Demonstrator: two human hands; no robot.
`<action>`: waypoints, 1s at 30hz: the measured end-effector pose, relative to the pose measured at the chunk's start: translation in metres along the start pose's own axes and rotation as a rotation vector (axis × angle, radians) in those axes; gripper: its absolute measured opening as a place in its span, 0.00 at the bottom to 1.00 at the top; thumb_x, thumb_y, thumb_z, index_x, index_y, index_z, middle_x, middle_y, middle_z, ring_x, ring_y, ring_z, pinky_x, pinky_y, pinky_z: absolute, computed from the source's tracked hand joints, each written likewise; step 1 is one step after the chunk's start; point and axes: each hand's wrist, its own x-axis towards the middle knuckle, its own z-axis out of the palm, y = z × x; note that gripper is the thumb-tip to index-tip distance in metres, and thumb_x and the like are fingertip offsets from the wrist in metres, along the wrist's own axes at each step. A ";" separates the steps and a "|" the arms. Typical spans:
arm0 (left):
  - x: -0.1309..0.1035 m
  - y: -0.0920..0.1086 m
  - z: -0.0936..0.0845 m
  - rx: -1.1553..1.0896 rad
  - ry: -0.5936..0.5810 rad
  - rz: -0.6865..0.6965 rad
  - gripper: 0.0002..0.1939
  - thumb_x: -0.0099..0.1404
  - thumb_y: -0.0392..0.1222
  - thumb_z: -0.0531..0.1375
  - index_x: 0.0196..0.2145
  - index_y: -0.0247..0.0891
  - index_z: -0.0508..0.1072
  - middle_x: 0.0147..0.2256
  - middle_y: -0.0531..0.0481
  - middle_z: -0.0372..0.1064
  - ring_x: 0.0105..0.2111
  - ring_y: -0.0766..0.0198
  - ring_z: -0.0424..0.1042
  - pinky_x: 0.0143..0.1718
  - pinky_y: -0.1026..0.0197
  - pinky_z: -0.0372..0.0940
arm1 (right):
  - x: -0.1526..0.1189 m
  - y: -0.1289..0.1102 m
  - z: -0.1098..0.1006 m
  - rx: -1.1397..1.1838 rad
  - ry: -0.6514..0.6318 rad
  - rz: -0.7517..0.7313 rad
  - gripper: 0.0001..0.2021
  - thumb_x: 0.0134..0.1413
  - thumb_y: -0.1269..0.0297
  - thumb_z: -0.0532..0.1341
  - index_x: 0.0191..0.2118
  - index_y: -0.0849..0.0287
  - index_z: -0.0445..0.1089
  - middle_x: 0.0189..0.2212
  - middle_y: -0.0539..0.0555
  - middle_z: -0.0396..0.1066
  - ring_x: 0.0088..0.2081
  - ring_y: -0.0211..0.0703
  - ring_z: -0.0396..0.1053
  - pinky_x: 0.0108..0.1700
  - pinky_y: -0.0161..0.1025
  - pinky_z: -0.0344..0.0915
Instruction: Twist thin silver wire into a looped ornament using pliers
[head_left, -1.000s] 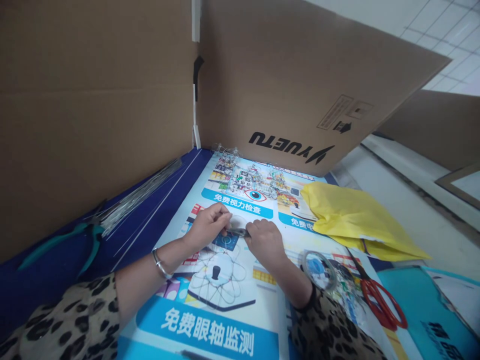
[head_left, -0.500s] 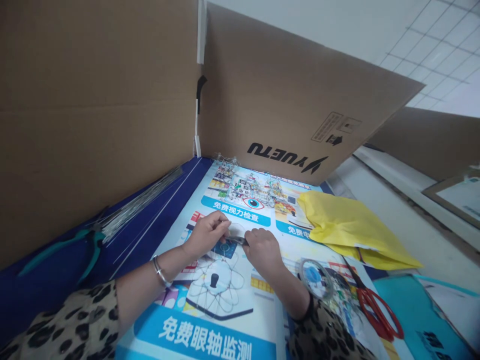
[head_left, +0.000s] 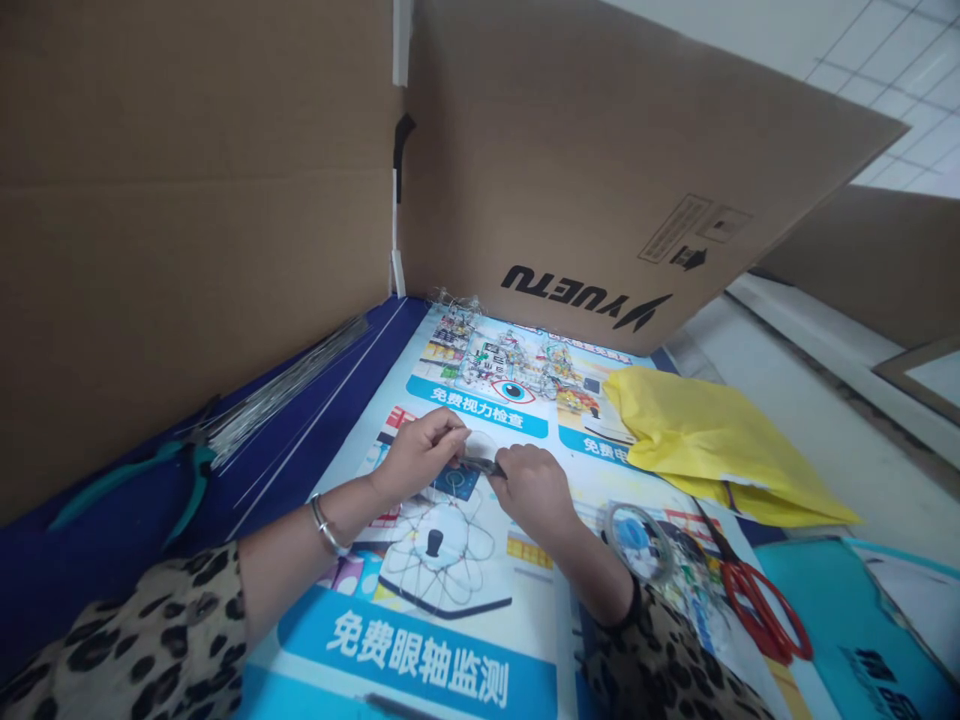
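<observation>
In the head view, my right hand (head_left: 534,492) is closed around a small dark metal tool, apparently pliers (head_left: 484,465), with its jaws pointing left. My left hand (head_left: 424,452) is pinched at the jaws' tip. Thin wire seems to lie between its fingertips, and a faint loop shows above the jaws; the grip itself is too small to make out clearly. Below both hands, a flower-like shape of thin bent wire (head_left: 442,555) spreads over the printed poster (head_left: 525,550). Whether it connects to the wire at my fingers I cannot tell.
Teal-handled pliers (head_left: 196,490) and a bundle of straight wires (head_left: 281,390) lie left. Cardboard panels (head_left: 555,180) stand behind. To the right are a yellow bag (head_left: 712,440), a tape roll (head_left: 637,540), red-handled scissors (head_left: 765,605) and a teal folder (head_left: 840,610).
The view has shifted slightly, and a dark thin object now shows at the bottom edge. Both hands stay together at the tool; its jaws appear turned slightly.
</observation>
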 end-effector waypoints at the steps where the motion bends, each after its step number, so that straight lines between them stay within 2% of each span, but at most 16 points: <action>1: 0.000 0.001 0.000 0.003 0.000 -0.001 0.09 0.63 0.45 0.52 0.30 0.38 0.65 0.22 0.57 0.64 0.21 0.71 0.66 0.27 0.67 0.62 | 0.000 0.000 0.000 0.001 -0.008 0.002 0.06 0.52 0.62 0.57 0.29 0.57 0.67 0.27 0.51 0.68 0.31 0.40 0.62 0.33 0.37 0.47; 7: -0.001 0.004 -0.001 -0.015 0.003 -0.012 0.09 0.63 0.44 0.52 0.28 0.37 0.65 0.23 0.56 0.65 0.21 0.70 0.66 0.26 0.67 0.63 | 0.000 0.001 -0.002 -0.028 -0.034 0.002 0.06 0.52 0.63 0.56 0.29 0.57 0.67 0.26 0.51 0.69 0.30 0.40 0.63 0.31 0.37 0.48; 17: 0.000 0.003 -0.003 -0.308 -0.126 -0.091 0.09 0.62 0.44 0.55 0.29 0.35 0.64 0.22 0.56 0.65 0.19 0.72 0.66 0.22 0.68 0.62 | -0.001 0.005 -0.012 -0.096 0.011 -0.104 0.03 0.49 0.67 0.57 0.29 0.58 0.67 0.26 0.52 0.68 0.31 0.42 0.63 0.33 0.39 0.47; 24: 0.000 0.005 -0.004 -0.335 -0.156 -0.168 0.11 0.60 0.46 0.57 0.28 0.35 0.65 0.21 0.55 0.66 0.19 0.72 0.66 0.20 0.69 0.63 | -0.001 0.005 -0.012 -0.076 -0.022 -0.128 0.03 0.49 0.68 0.57 0.29 0.58 0.68 0.26 0.52 0.68 0.31 0.41 0.63 0.32 0.38 0.47; 30: 0.001 0.004 -0.003 -0.328 -0.169 -0.167 0.11 0.59 0.46 0.57 0.28 0.35 0.64 0.21 0.55 0.66 0.18 0.72 0.65 0.20 0.69 0.63 | -0.001 0.007 -0.007 -0.079 -0.029 -0.129 0.03 0.49 0.68 0.57 0.29 0.57 0.68 0.26 0.52 0.68 0.31 0.41 0.62 0.33 0.39 0.47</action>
